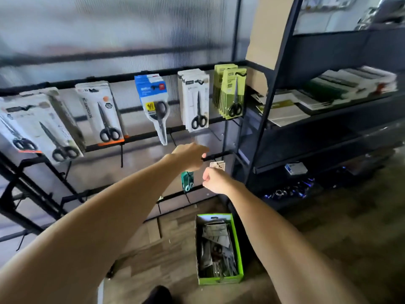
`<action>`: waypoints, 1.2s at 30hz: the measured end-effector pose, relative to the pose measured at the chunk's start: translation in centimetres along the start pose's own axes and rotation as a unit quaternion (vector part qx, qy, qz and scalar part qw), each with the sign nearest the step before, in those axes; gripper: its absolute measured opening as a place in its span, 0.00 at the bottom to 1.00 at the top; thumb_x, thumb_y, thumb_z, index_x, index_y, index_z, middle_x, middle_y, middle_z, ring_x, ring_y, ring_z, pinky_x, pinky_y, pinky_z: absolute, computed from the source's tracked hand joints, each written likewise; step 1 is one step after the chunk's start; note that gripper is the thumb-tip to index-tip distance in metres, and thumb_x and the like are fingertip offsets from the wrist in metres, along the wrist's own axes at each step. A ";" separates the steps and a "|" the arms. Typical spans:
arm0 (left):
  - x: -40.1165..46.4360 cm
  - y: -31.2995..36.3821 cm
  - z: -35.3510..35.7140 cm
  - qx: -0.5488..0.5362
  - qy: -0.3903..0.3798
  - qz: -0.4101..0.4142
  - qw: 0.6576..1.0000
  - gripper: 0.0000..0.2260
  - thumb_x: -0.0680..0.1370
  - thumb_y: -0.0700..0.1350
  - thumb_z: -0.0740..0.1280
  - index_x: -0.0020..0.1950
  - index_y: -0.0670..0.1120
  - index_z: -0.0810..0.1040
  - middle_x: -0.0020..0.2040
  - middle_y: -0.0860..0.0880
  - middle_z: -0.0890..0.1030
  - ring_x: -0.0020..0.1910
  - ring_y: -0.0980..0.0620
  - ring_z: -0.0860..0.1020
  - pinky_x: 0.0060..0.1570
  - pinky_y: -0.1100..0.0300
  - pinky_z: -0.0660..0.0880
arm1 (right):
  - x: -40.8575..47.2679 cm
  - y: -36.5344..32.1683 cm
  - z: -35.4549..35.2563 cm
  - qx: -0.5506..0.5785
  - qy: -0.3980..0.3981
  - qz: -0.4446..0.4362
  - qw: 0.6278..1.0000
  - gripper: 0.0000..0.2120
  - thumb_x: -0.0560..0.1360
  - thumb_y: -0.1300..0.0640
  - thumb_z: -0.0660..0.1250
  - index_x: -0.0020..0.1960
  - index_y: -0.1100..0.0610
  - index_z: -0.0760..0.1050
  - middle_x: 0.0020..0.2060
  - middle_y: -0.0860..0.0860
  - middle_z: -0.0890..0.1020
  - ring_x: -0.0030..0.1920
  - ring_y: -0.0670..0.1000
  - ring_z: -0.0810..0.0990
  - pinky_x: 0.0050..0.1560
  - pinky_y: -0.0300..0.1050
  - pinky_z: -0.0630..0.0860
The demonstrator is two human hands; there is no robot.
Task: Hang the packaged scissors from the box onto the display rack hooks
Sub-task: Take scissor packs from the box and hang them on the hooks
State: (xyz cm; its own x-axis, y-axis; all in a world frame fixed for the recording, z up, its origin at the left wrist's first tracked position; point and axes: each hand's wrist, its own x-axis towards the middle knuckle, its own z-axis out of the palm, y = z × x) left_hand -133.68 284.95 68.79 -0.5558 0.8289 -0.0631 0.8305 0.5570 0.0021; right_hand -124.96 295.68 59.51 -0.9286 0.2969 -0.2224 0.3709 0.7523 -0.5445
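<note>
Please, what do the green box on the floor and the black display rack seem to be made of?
The green box looks like thin printed cardboard: its inner walls are dull grey and its top edge is ragged, as if torn open. The display rack appears to be metal with a matt black coating, judging by its thin, straight bars and slim wire hooks; painted steel is likely, though the picture cannot confirm it.

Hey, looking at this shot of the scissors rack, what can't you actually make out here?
- Head view: whether the right hand holds the beige pack beyond it; the fist hides it.
- What the left hand pinches at the black hook; too small.
- The teal pack, partly behind the left hand.
- Packs in the green box: dark, jumbled, uncountable.
- Package print: blurred.
</note>
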 end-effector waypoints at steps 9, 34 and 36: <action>9.0 3.4 5.7 0.005 -0.033 0.059 0.998 0.08 0.77 0.45 0.63 0.55 0.53 0.75 0.58 0.49 0.78 0.54 0.44 0.78 0.44 0.54 0.75 | 3.3 8.0 1.8 0.053 0.040 0.081 0.994 0.04 0.75 0.59 0.65 0.50 0.55 0.74 0.54 0.57 0.80 0.55 0.58 0.78 0.52 0.46 0.74; 22.3 4.2 42.8 -0.065 -0.358 0.160 0.918 0.13 0.74 0.42 0.58 0.54 0.41 0.77 0.52 0.38 0.79 0.53 0.37 0.78 0.51 0.47 0.76 | 8.1 23.3 27.7 0.345 0.075 0.483 0.802 0.02 0.76 0.63 0.64 0.48 0.58 0.73 0.49 0.59 0.80 0.52 0.59 0.79 0.43 0.42 0.67; 21.9 4.1 46.0 -0.032 -0.384 0.151 0.910 0.13 0.74 0.44 0.60 0.55 0.42 0.76 0.53 0.39 0.79 0.54 0.38 0.78 0.51 0.49 0.75 | 8.5 24.8 30.3 0.356 0.072 0.490 0.792 0.04 0.76 0.63 0.63 0.51 0.59 0.74 0.51 0.60 0.80 0.53 0.59 0.78 0.44 0.40 0.66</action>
State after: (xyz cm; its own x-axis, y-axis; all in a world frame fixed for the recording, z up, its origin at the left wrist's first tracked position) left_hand -140.79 303.03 21.52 -0.0931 0.6777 -0.7294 0.9236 0.3324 0.1909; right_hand -123.50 299.08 19.59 -0.1639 0.6365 -0.7537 0.7762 -0.3883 -0.4967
